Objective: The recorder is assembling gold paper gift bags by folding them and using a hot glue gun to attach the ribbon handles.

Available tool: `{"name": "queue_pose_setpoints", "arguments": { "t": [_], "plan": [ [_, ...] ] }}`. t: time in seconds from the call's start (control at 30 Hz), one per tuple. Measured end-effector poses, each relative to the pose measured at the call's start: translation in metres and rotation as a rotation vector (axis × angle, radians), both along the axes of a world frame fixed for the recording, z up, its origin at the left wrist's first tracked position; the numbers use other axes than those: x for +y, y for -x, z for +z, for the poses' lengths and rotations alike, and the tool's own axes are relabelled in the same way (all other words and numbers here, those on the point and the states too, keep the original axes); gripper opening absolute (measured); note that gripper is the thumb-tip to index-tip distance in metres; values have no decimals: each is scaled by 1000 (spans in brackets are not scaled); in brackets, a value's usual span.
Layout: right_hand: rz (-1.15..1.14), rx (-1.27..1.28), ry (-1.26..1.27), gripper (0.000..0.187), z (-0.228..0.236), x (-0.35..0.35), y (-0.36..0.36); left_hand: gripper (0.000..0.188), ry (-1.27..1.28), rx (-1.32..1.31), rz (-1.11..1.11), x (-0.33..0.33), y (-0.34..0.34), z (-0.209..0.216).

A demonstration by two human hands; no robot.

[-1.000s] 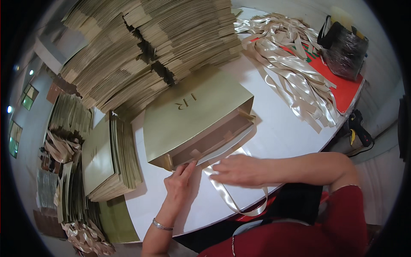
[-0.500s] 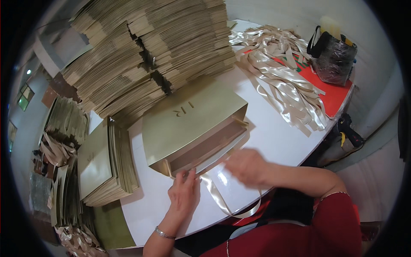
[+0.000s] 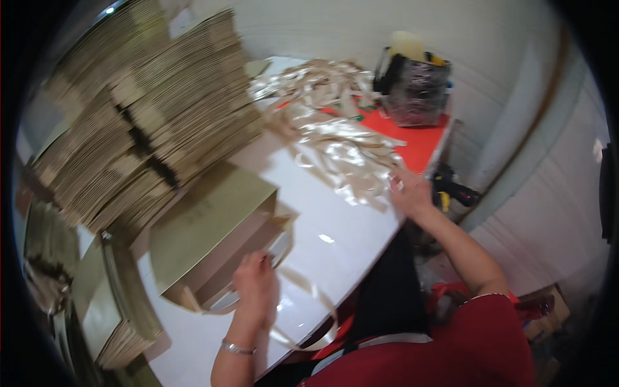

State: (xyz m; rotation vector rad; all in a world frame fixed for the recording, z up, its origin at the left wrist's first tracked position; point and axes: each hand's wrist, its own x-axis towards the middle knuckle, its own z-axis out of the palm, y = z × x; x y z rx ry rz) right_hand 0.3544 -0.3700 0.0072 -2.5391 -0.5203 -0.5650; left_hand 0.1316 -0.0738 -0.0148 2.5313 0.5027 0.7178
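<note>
A pale wall (image 3: 309,29) rises behind everything, well beyond the bag (image 3: 209,226). The white table (image 3: 342,235) carries the bag and shows bare, with glossy glints, to the bag's right. The tall stack (image 3: 174,109) of flat gold-brown pieces stands close along the bag's far side, closing off the space there. The bag itself lies on the table, its open mouth turned toward the person. To the bag's left sits a lower pile (image 3: 119,306) of gold pieces, leaving only a narrow strip of table between. Beyond the bag's right end, the satin ribbons (image 3: 335,138) sprawl in a loose heap, partly over a red sheet (image 3: 422,148). A dark wrapped box (image 3: 416,93) stands on that sheet, farther from the bag. A cardboard carton (image 3: 548,313) sits low, well to the bag's right. The left hand (image 3: 255,284) covers part of the bag's mouth, fingers bunched together; whether they pinch anything, I cannot tell. The right hand (image 3: 411,193) is well right of the bag, at the ribbons' near end; its fingers are blurred, and I cannot tell their grip. A black tool (image 3: 456,191) shows just past it. One ribbon loop (image 3: 330,309) curves across the table on the bag's near side.
</note>
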Motion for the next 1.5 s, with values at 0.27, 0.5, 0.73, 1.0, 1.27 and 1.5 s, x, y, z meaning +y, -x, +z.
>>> {"name": "queue_pose_setpoints", "arguments": {
  "t": [0.27,0.5,0.73,1.0,1.27,1.5],
  "plan": [
    [-223,1044,-874,35,-51,-194,-13,7,178,-241,-96,-6,5,-6],
    [-6,507,-1280,54,-60,-105,54,10,-79,60,-100,-3,7,6],
    [645,1264,-967,60,33,2,144,13,904,-190,60,1,2,-4],
    [634,1523,-511,32,30,73,150,19,1192,-290,59,5,1,-7],
    [731,1479,-553,43,29,72,152,25,740,-160,-13,3,7,-17],
    [635,1455,-461,35,23,62,145,22,224,-197,-22,16,84,44]
  ]
}}
